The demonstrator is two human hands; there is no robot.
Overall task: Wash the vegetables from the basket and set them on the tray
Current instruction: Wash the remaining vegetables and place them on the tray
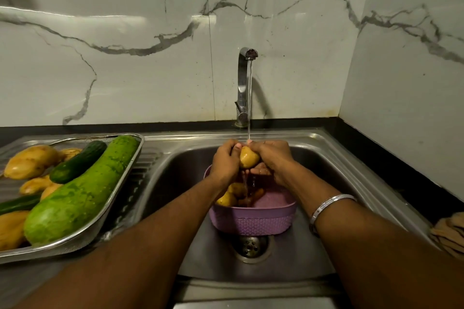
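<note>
So a potato [248, 157] is being held right under the running water, gripped from both sides. The left hand [225, 161] is curled around its left side, fingers wrapped over the top, and the right hand [272, 158] is clamped on the other side the same way, with some fingertips seen poking out underneath. Both grips are closed on it pretty snugly, only the front face of the potato is left showing. The stream from the tap [244, 83] is landing right where the knuckles meet.

Both forearms are stretched forward and angled inward over the sink [334, 163], with a silver bracelet [329, 206] worn on the right wrist.

Directly below the hands, a purple basket [253, 221] is sat in the sink bowl, just behind the drain [251, 246]. A few more potatoes [232, 194] are seen inside it, water dripping down onto them.

Off to the left, a steel tray [120, 183] is parked on the drainboard. A big green gourd [82, 190] is laid diagonally across it, with a dark cucumber [77, 162] beside it and washed potatoes [30, 164] tucked around both.
</note>
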